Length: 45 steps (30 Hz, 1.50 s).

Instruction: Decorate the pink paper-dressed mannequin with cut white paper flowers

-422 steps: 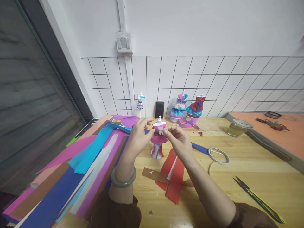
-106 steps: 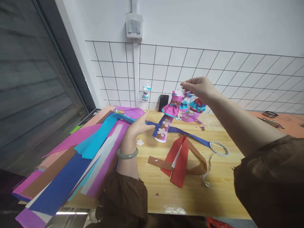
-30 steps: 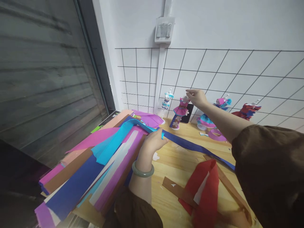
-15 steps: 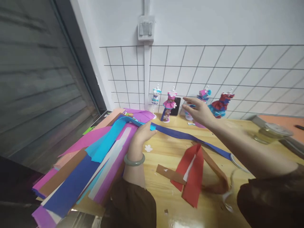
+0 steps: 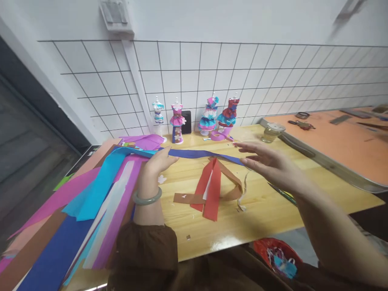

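Observation:
My left hand point(image 5: 156, 163), with a green bangle at the wrist, is closed around the meeting place of a light blue strip point(image 5: 101, 173) and a dark blue strip point(image 5: 194, 153). The dark blue strip runs right across the table. At its right end is my right hand point(image 5: 266, 163), thumb and fingers apart, the thumb tip touching or just over the strip. Below the strip lie a folded red strip point(image 5: 214, 194), a brown strip point(image 5: 183, 198) and a thin pale ribbon point(image 5: 241, 200). A white paper flower point(image 5: 162, 179) sits beside my left hand.
Many coloured strips point(image 5: 57, 250) spread over the left side. Along the wall stand several small dressed forms point(image 5: 176, 121) and a black phone point(image 5: 186, 122). A glass jar point(image 5: 273, 132) stands at the back right, near an orange board point(image 5: 342, 141). A red bag point(image 5: 266, 246) is below the table edge.
The view has turned right, bringing the orange board and red bag into sight. My right hand has come down from near the dressed forms to the dark blue strip's right end.

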Each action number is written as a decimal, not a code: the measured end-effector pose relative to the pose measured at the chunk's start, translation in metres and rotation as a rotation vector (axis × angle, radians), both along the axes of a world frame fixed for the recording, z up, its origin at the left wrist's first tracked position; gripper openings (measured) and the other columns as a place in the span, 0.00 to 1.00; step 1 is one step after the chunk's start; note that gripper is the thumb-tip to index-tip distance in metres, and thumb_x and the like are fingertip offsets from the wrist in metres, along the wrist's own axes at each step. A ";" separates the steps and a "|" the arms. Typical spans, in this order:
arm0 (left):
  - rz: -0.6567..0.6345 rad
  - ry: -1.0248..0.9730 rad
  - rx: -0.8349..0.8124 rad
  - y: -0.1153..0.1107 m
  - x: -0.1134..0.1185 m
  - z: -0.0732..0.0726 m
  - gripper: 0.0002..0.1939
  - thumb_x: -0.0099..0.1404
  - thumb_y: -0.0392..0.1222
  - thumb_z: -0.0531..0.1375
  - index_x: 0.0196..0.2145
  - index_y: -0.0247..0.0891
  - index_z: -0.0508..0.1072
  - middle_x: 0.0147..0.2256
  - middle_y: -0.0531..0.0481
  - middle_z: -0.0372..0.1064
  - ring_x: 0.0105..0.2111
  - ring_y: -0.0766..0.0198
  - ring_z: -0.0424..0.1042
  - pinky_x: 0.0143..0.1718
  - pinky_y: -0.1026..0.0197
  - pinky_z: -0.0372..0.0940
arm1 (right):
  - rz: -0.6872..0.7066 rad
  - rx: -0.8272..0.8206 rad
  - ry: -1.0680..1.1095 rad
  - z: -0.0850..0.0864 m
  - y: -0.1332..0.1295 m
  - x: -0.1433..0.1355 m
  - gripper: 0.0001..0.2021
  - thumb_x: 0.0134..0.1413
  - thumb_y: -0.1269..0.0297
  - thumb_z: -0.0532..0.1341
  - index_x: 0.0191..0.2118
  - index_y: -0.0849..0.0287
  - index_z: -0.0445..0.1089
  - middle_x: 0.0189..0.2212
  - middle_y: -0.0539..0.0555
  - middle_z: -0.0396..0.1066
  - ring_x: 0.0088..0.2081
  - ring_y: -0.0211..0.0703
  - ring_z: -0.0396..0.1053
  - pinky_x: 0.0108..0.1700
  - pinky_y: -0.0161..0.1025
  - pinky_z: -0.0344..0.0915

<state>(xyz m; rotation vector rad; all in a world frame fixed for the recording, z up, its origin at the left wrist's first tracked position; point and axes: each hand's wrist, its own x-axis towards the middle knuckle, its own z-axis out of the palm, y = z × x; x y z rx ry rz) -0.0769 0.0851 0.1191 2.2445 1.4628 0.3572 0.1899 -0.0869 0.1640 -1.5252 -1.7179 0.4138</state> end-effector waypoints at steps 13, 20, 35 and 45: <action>-0.154 0.150 -0.039 -0.016 0.042 -0.003 0.36 0.58 0.52 0.53 0.60 0.34 0.50 0.56 0.40 0.56 0.53 0.54 0.60 0.50 0.58 0.57 | -0.149 -0.430 -0.217 -0.121 -0.062 0.052 0.12 0.52 0.60 0.53 0.33 0.58 0.72 0.33 0.56 0.73 0.35 0.46 0.70 0.36 0.41 0.64; -0.243 0.201 -0.055 -0.028 0.066 -0.013 0.34 0.58 0.51 0.53 0.59 0.37 0.51 0.59 0.42 0.51 0.56 0.53 0.57 0.53 0.57 0.54 | -0.193 -0.421 -0.165 -0.137 -0.073 0.021 0.16 0.53 0.52 0.53 0.34 0.59 0.69 0.30 0.56 0.72 0.32 0.45 0.68 0.34 0.38 0.62; -0.545 0.068 -0.014 -0.067 0.112 -0.020 0.22 0.59 0.47 0.52 0.52 0.41 0.62 0.47 0.45 0.66 0.46 0.53 0.66 0.45 0.57 0.59 | -0.404 -0.348 0.759 -0.149 -0.081 0.040 0.14 0.42 0.54 0.64 0.31 0.60 0.68 0.24 0.51 0.70 0.26 0.38 0.65 0.31 0.35 0.62; -0.698 -0.084 -0.159 -0.107 0.154 -0.059 0.34 0.57 0.48 0.56 0.59 0.42 0.50 0.43 0.45 0.68 0.43 0.55 0.67 0.41 0.59 0.60 | -0.465 -0.320 0.972 -0.146 -0.086 0.036 0.18 0.32 0.53 0.69 0.29 0.60 0.70 0.22 0.51 0.70 0.24 0.37 0.66 0.30 0.36 0.64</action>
